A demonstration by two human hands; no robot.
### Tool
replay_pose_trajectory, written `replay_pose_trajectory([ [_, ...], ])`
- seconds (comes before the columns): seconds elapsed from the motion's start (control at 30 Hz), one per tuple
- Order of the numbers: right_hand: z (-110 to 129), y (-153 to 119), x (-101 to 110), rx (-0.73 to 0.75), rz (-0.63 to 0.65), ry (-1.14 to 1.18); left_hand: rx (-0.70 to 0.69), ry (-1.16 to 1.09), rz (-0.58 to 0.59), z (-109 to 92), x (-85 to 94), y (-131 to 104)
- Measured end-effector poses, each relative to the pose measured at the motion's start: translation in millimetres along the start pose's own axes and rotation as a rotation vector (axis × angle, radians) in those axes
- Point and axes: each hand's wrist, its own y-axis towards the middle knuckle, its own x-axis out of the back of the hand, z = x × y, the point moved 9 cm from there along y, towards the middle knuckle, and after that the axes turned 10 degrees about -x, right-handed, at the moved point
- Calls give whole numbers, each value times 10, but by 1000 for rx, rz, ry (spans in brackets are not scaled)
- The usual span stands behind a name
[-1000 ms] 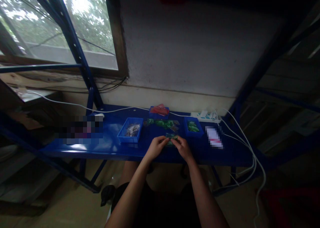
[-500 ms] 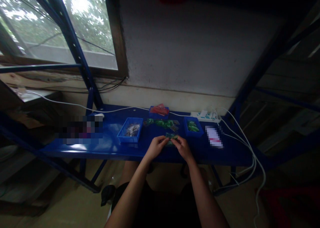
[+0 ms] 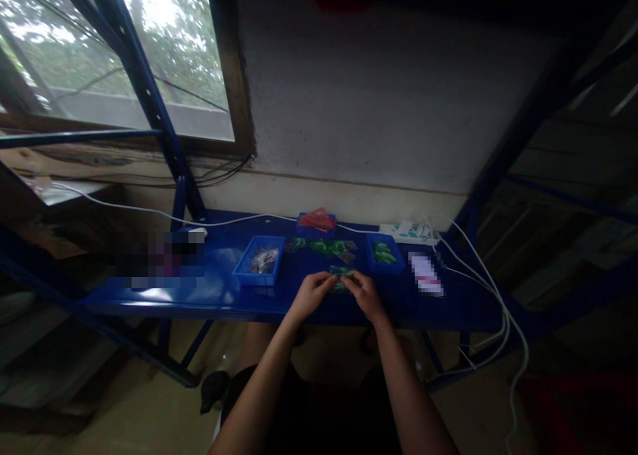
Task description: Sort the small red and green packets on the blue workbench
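Near the front edge of the blue table, my left hand (image 3: 315,293) and my right hand (image 3: 363,293) pinch a small clear and green plastic packet (image 3: 341,270) between them. Beyond it lies a row of green packets (image 3: 326,246). To the left stands a blue tray (image 3: 242,279) with small greyish pieces in it. On the right, another blue tray (image 3: 393,268) holds green packets. A third blue tray (image 3: 302,231) at the back contains red plastic bags (image 3: 319,220).
A white power strip (image 3: 393,233) with plugs lies at the back right, its white cables (image 3: 491,283) running over the right side. Blurred-out items sit at the right and far left. Blue rack posts (image 3: 154,109) frame the table (image 3: 209,292).
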Motion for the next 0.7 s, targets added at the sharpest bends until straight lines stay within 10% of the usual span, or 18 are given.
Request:
replay_pose_trajectory([
  [0.7, -83, 32, 88, -37, -79, 61, 18, -47, -141, 71, 94, 3],
])
